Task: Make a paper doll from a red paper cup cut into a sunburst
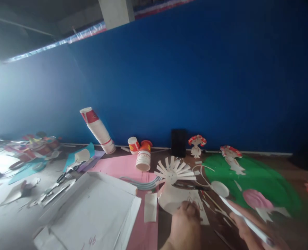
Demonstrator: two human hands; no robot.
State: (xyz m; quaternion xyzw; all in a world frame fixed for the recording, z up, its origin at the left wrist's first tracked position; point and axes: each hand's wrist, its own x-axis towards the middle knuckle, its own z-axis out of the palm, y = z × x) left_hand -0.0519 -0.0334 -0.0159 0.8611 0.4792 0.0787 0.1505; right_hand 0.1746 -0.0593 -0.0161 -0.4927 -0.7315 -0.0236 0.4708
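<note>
My left hand (185, 222) is at the bottom middle, fingers curled down on a white cut paper piece (173, 201) that lies on the table. Just above it sits a white paper cup cut into fanned strips (174, 171). My right hand (250, 231) comes in from the bottom right, closed round a long white pen-like stick (244, 218) whose tip points up-left toward a small white paper disc (220, 188). The picture is blurred by motion.
A white flat box (96, 211) lies on pink paper (117, 166) at left. A leaning stack of paper cups (98, 130), loose cups (143, 156), a black box (179, 142), paper mushrooms (197, 143) on green paper (263, 177), scissors (64, 175) and scraps line the blue wall (195, 69).
</note>
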